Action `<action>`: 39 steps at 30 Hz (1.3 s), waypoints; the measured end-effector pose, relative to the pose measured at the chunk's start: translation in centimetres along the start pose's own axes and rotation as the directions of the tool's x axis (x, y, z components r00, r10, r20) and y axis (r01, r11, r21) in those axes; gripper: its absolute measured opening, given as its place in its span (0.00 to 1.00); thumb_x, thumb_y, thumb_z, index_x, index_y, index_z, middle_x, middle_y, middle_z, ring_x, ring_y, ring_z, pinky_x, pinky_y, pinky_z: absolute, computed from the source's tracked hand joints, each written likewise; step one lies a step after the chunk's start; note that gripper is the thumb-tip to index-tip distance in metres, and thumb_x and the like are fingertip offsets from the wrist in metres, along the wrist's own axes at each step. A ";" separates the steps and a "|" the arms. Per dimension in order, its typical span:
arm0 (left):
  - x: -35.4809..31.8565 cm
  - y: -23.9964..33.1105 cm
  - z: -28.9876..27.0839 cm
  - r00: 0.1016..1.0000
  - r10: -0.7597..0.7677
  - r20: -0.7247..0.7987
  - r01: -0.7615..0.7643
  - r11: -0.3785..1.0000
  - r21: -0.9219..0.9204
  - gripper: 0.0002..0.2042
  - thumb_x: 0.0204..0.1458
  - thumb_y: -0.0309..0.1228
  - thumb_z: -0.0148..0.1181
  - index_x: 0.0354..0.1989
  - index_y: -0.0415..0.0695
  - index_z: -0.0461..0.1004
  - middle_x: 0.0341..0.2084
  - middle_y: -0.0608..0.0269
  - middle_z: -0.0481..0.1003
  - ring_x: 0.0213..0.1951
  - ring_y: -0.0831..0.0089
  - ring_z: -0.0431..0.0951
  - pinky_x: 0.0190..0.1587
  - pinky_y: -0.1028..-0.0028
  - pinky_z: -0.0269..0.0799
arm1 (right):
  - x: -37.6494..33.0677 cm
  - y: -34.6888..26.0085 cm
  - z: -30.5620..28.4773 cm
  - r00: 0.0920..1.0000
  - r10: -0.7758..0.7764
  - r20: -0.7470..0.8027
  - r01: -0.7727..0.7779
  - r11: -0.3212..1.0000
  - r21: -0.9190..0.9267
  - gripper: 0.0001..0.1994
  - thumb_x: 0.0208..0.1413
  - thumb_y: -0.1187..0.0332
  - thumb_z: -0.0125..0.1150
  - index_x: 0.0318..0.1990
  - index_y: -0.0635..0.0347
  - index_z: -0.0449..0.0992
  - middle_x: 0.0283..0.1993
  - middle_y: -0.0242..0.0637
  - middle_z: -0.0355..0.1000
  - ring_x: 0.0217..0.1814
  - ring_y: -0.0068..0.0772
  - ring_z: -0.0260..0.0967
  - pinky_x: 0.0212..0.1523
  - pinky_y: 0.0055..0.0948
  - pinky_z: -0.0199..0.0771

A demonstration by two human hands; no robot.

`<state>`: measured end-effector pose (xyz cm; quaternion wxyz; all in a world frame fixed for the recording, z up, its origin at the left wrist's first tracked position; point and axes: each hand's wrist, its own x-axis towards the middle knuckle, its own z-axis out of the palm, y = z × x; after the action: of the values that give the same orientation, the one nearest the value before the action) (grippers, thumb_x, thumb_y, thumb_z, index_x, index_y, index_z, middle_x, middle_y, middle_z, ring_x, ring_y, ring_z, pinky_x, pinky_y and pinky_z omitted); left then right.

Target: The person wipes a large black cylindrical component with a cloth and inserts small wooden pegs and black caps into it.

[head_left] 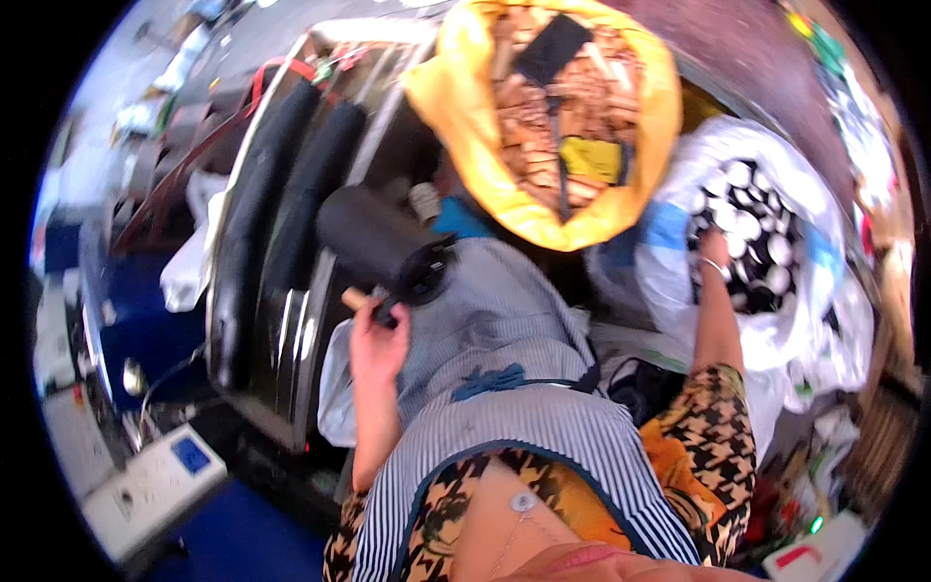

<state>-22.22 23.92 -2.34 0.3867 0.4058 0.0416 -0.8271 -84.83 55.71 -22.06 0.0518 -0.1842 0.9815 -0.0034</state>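
over the striped apron (pixel 475 310), the left hand (pixel 376 349) pinches a small tan-and-black piece (pixel 385 312); the right hand (pixel 716 244) dips into a white sack (pixel 669 301), grip unclear. a yellow sack (pixel 456 126) stands ahead, dark rolls (pixel 250 242) leftward.

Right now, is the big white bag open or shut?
Open: the white bag shows round pieces inside, and the right hand is in it.

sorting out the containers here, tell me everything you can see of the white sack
The white sack looks like thin, crumpled plastic with blue patches. Its mouth is open, showing many small black-and-white round pieces inside. It sits at the person's right, beside the yellow sack; the right hand is inside it, at the pieces.
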 end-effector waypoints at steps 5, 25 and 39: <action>-0.7 -0.6 1.9 0.999 -0.023 0.035 0.023 1.000 -0.006 0.09 0.59 0.32 0.58 0.36 0.37 0.73 0.42 0.47 0.73 0.43 0.55 0.74 0.43 0.71 0.82 | -2.3 -0.6 -4.8 0.995 0.074 -0.069 -0.073 0.997 0.023 0.11 0.58 0.63 0.53 0.46 0.55 0.71 0.40 0.50 0.78 0.41 0.56 0.77 0.40 0.50 0.75; -5.9 0.7 1.7 0.985 -0.050 0.165 0.076 0.986 -0.150 0.12 0.63 0.34 0.54 0.38 0.35 0.73 0.47 0.45 0.73 0.50 0.54 0.75 0.52 0.65 0.79 | -27.4 -39.5 -26.9 0.075 -0.820 -0.567 0.942 -0.129 0.310 0.23 0.48 0.66 0.68 0.54 0.55 0.75 0.52 0.35 0.71 0.35 0.29 0.70 0.39 0.27 0.74; -6.5 0.6 2.7 0.950 0.014 0.312 0.054 0.976 -0.210 0.12 0.65 0.34 0.51 0.40 0.35 0.69 0.50 0.44 0.71 0.53 0.53 0.73 0.56 0.64 0.76 | -29.0 -41.6 -30.9 -0.420 -0.842 -0.338 0.890 -0.311 -0.333 0.25 0.50 0.63 0.55 0.58 0.56 0.71 0.52 0.41 0.70 0.40 0.31 0.68 0.45 0.32 0.72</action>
<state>-21.12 26.43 4.13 0.4217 0.2255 0.0736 -0.8752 -46.12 27.05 12.67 -0.2005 -0.8884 0.3896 -0.1371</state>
